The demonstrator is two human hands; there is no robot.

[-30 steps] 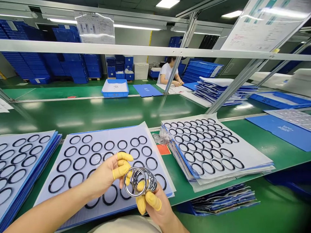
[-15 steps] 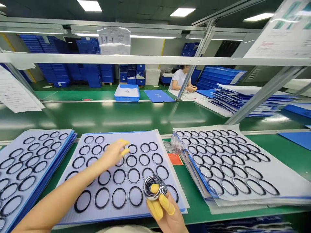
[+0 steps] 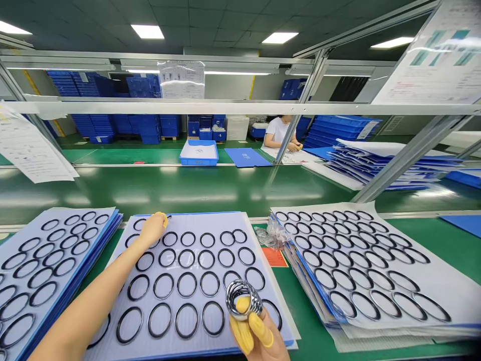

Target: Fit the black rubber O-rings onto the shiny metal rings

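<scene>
Yellow finger covers are on both hands. My left hand [image 3: 156, 226] is at the upper left part of the middle sheet [image 3: 235, 223], its fingers pinched at a small dark piece, apparently the edge of a ring. Black rings [image 3: 187, 285] lie in rows across that sheet. Over the sheet's lower right part, my right hand [image 3: 255, 328] holds a bundle of shiny dark rings [image 3: 243, 299], with fingers through and around it.
Stacked sheets with rings stand at the left [image 3: 84, 215] and right [image 3: 424, 273]. Between stacks lie clear plastic [image 3: 272, 234] and a red card [image 3: 275, 257]. A metal rail [image 3: 240, 108] crosses above. Beyond, a person [image 3: 277, 131] sits near a blue tray [image 3: 199, 160].
My left hand has moved left and toward the sheet's far edge, its fingers now closed together. My right hand still holds the ring bundle. The view has tilted slightly upward.
</scene>
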